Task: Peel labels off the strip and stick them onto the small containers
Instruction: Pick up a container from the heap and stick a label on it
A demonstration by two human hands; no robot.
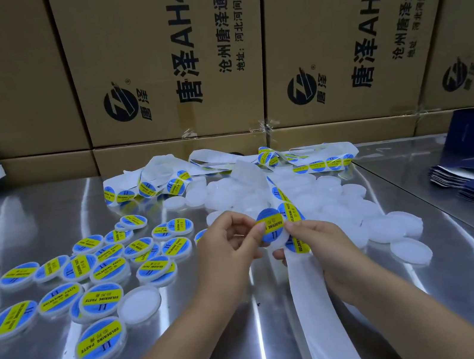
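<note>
Head view: left hand (227, 243) grip and right hand (315, 244) grip both pinch held container (278, 243), frame centre, label (270, 224) on lid. Labelled containers (98, 296) lower left on worktop (196, 358); blank containers (343, 202) centre right.

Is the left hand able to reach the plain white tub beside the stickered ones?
Probably yes: the plain tub lies near the left hand, with bare table between them. That hand is busy pinching a sticker, though.

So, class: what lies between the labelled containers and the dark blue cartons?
The head view shows a heap of unlabelled white containers, the label strip, and the left hand and right hand pinching a label.
</note>
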